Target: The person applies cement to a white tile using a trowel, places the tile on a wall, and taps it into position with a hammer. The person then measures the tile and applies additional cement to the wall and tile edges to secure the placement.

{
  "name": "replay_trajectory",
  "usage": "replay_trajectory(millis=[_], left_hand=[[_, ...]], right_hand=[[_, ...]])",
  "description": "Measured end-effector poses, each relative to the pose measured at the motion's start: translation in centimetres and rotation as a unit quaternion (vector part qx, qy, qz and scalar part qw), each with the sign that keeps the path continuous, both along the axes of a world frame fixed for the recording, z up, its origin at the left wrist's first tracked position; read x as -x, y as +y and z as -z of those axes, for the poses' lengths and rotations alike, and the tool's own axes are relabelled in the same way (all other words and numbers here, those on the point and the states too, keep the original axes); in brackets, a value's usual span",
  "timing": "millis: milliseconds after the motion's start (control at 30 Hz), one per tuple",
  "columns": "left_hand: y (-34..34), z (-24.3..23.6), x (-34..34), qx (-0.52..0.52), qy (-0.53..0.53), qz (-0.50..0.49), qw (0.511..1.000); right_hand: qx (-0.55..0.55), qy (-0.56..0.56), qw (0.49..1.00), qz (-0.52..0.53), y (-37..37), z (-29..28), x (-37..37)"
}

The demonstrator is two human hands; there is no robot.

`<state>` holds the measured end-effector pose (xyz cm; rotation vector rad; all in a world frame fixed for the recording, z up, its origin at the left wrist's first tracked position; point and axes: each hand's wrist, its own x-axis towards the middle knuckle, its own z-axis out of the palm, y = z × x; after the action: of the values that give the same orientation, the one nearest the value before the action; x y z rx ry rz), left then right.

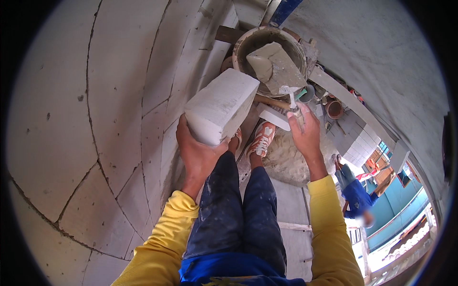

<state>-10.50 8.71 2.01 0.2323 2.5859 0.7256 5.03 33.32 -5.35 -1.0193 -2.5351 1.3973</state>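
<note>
A pale, brick-shaped masonry block [222,102] rests in my left hand [202,157], whose fingers wrap round its near end. My right hand [305,131] is closed round the handle of a trowel [290,78]. Wet grey mortar [260,66] lies heaped on the broad blade. The blade is over a round bucket [237,45] with mortar-smeared walls, and it hides part of the inside. The block's far end comes close to the bucket's near rim. My left fingers are partly hidden beneath the block.
A wall of large pale blocks [114,95] rises along my left. Near my shoes [262,138] are a white block piece [274,117] and a pile of sand [288,155]. A small brown pot [335,109] stands farther right. Another person in blue [358,193] is at the right.
</note>
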Motion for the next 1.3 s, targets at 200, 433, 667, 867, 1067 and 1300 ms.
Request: replay_trajectory(millis=[200, 433, 667, 867, 1067, 1300], left_hand=[[1.3, -1.1, -0.2, -0.001, 0.011, 0.023, 1.0], [0.5, 1.6, 0.3, 0.036, 0.035, 0.017, 0.999], [0.7, 4.3, 1.9, 0.078, -0.02, 0.01, 0.997], [0.2, 7.7, 2.3, 0.049, -0.015, 0.037, 0.998], [-0.5, 9.7, 2.5, 0.055, -0.009, 0.048, 0.997], [-1.0, 10.2, 2.6, 0.049, -0.014, 0.054, 0.997]], right_hand=[[-0.159, -0.013, 0.981, -0.11, -1.7, 0.8, -0.2], [-0.144, -0.027, 0.986, -0.082, -3.2, -1.5, -6.8], [-0.225, -0.378, 0.881, -0.175, 4.6, 6.0, 5.1], [-0.364, -0.415, 0.743, -0.378, 7.1, 14.2, 15.7], [-0.194, -0.51, 0.736, -0.402, 4.5, 14.7, 18.8], [-0.145, -0.449, 0.779, -0.412, 6.4, 17.5, 19.5]])
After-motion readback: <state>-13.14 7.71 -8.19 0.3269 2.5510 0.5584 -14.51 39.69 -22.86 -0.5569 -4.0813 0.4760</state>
